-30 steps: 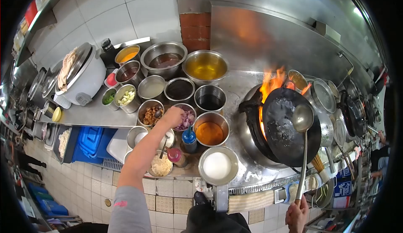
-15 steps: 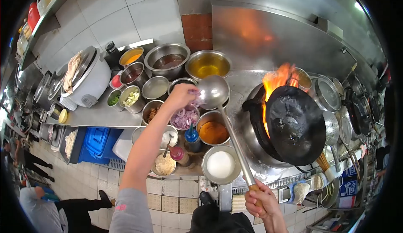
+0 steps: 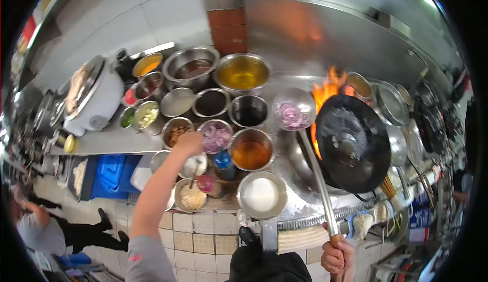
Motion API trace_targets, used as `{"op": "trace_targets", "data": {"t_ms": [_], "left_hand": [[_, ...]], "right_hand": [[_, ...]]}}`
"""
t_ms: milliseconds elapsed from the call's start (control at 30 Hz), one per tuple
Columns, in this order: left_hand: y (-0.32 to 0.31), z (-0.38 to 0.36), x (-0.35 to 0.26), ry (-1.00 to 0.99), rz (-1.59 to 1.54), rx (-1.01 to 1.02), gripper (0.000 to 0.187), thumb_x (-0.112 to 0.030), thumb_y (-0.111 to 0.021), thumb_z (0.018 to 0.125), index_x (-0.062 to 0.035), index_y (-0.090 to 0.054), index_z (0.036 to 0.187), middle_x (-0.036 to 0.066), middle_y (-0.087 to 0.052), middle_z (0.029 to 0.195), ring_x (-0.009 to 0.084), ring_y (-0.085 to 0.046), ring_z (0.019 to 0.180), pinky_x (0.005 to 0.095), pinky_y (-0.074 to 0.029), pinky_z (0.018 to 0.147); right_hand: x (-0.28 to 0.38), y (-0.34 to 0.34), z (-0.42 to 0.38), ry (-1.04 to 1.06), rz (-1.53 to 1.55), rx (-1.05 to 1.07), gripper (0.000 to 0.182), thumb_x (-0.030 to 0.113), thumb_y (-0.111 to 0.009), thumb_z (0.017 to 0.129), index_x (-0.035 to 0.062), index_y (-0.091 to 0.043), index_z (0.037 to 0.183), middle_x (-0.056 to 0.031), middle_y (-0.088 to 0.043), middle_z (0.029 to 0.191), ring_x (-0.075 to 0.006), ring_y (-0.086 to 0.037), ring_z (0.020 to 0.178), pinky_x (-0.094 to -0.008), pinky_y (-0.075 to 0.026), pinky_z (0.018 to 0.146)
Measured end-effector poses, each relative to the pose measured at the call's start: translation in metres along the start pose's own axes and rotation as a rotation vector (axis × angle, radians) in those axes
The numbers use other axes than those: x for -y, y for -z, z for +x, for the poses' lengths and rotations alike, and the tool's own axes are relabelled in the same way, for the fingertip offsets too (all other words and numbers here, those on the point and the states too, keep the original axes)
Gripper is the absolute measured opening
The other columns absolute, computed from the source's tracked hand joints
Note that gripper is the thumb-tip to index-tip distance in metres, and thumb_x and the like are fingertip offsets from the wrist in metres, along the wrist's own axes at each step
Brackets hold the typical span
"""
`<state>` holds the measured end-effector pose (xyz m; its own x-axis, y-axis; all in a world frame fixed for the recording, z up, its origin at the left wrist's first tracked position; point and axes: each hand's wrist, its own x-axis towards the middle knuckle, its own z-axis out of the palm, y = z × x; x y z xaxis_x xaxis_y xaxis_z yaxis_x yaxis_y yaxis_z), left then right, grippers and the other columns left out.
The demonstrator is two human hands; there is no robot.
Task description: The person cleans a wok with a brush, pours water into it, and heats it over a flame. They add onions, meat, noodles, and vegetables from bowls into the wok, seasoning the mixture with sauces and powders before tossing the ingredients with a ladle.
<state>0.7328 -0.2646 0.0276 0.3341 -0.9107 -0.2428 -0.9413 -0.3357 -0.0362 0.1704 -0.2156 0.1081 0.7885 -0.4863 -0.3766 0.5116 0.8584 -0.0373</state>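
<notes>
Sliced onion (image 3: 291, 115) now sits in the ladle (image 3: 318, 175), which has swung right to beside the wok (image 3: 353, 152) — a portion is out, the right hand (image 3: 337, 255) wrapped round the handle. The left hand (image 3: 189, 143) has shifted to the pot of brown pieces (image 3: 165, 137), its finger grip hidden. Pots crowd the steel counter (image 3: 117, 142) mid-frame — white tiles (image 3: 170, 15) upper left, another person (image 3: 43, 231) lower left.

My metal table (image 3: 119, 142) bears an onion bowl (image 3: 215, 122) just right of my left grip (image 3: 189, 143) and, farther left, a cooker (image 3: 104, 101).
</notes>
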Motion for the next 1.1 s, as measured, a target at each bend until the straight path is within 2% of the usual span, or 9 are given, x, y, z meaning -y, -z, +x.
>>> {"op": "trace_targets", "data": {"t_ms": [100, 167, 333, 467, 533, 767, 867, 967, 1100], "left_hand": [[-0.04, 0.024, 0.032, -0.088, -0.059, 0.063, 0.019, -0.017, -0.064, 0.076, -0.0015, -0.074, 0.082, 0.022, -0.071, 0.085, 0.0375, -0.07, 0.085, 0.0492, -0.055, 0.074], [-0.042, 0.018, 0.042, -0.316, -0.163, -0.141, 0.013, -0.017, -0.068, 0.074, -0.0064, -0.074, 0.078, 0.02, -0.069, 0.079, 0.0382, -0.068, 0.078, 0.0482, -0.054, 0.071], [-0.026, 0.011, 0.033, -0.254, -0.352, -0.171, 0.01, -0.009, -0.068, 0.073, -0.0025, -0.073, 0.079, 0.02, -0.068, 0.076, 0.0357, -0.068, 0.075, 0.0447, -0.052, 0.07], [0.031, 0.0, 0.032, -0.181, -0.425, -0.253, 0.012, -0.006, -0.07, 0.072, 0.0012, -0.073, 0.081, 0.021, -0.069, 0.078, 0.0315, -0.069, 0.07, 0.038, -0.052, 0.065], [0.084, -0.027, 0.011, -0.102, -0.508, -0.306, 0.013, -0.005, -0.07, 0.075, 0.0026, -0.073, 0.085, 0.015, -0.07, 0.077, 0.0204, -0.068, 0.068, 0.032, -0.052, 0.064], [0.176, -0.118, -0.234, -0.201, -0.922, -0.178, 0.012, -0.005, -0.072, 0.081, 0.002, -0.072, 0.09, 0.008, -0.072, 0.082, 0.0102, -0.066, 0.076, 0.0245, -0.051, 0.067], [0.125, -0.087, -0.354, -0.304, -0.858, -0.244, 0.015, -0.012, -0.073, 0.082, 0.0005, -0.071, 0.091, 0.009, -0.072, 0.082, 0.0152, -0.067, 0.077, 0.0296, -0.052, 0.071], [0.058, -0.032, -0.448, -0.397, -0.745, -0.435, 0.017, -0.007, -0.062, 0.084, 0.0, -0.071, 0.096, 0.02, -0.07, 0.094, 0.0376, -0.067, 0.089, 0.0402, -0.053, 0.079], [0.02, -0.014, -0.523, -0.185, -0.69, -0.551, 0.018, -0.011, -0.06, 0.085, -0.0034, -0.072, 0.096, 0.017, -0.07, 0.101, 0.0372, -0.066, 0.095, 0.0446, -0.052, 0.085]], "right_hand": [[0.015, 0.008, -0.038, 0.241, -0.244, -0.18, 0.062, 0.004, -0.056, 0.09, 0.0091, -0.035, 0.147, -0.0051, -0.041, 0.063, -0.0099, -0.036, 0.033, -0.0289, -0.031, 0.03], [0.021, 0.007, -0.055, 0.368, -0.403, -0.348, 0.054, 0.003, -0.057, 0.089, 0.0061, -0.041, 0.14, -0.005, -0.042, 0.063, -0.0105, -0.037, 0.034, -0.0281, -0.031, 0.03], [0.046, -0.001, -0.067, 0.465, -0.944, -0.734, 0.034, 0.001, -0.057, 0.083, 0.0004, -0.051, 0.117, -0.005, -0.049, 0.063, -0.0112, -0.042, 0.035, -0.0263, -0.033, 0.03], [0.09, 0.025, -0.09, 0.487, -0.886, -0.627, 0.042, 0.001, -0.058, 0.084, -0.0005, -0.051, 0.125, -0.0024, -0.049, 0.065, -0.0095, -0.044, 0.039, -0.0253, -0.035, 0.032], [0.092, 0.036, -0.093, 0.553, -1.276, -0.757, 0.046, 0.0, -0.058, 0.085, -0.0006, -0.049, 0.13, -0.0012, -0.05, 0.065, -0.009, -0.045, 0.04, -0.0252, -0.035, 0.034], [0.169, 0.03, -0.156, 0.265, -1.32, -0.65, 0.058, 0.001, -0.062, 0.086, 0.0015, -0.045, 0.141, 0.0018, -0.05, 0.064, -0.0067, -0.045, 0.043, -0.0241, -0.036, 0.037], [0.224, 0.057, -0.145, 0.276, -1.458, -0.562, 0.053, 0.005, -0.062, 0.088, 0.0006, -0.048, 0.139, 0.0041, -0.049, 0.065, -0.0052, -0.045, 0.045, -0.0234, -0.035, 0.04], [0.27, 0.108, -0.128, 0.541, -1.846, -0.494, 0.058, 0.005, -0.064, 0.085, -0.0037, -0.044, 0.139, -0.0031, -0.049, 0.064, -0.0148, -0.051, 0.055, -0.0319, -0.043, 0.053], [0.304, 0.128, -0.133, 0.539, -1.868, -0.361, 0.063, 0.003, -0.062, 0.084, -0.0039, -0.04, 0.143, -0.005, -0.051, 0.065, -0.0154, -0.052, 0.056, -0.0319, -0.043, 0.052]]}}
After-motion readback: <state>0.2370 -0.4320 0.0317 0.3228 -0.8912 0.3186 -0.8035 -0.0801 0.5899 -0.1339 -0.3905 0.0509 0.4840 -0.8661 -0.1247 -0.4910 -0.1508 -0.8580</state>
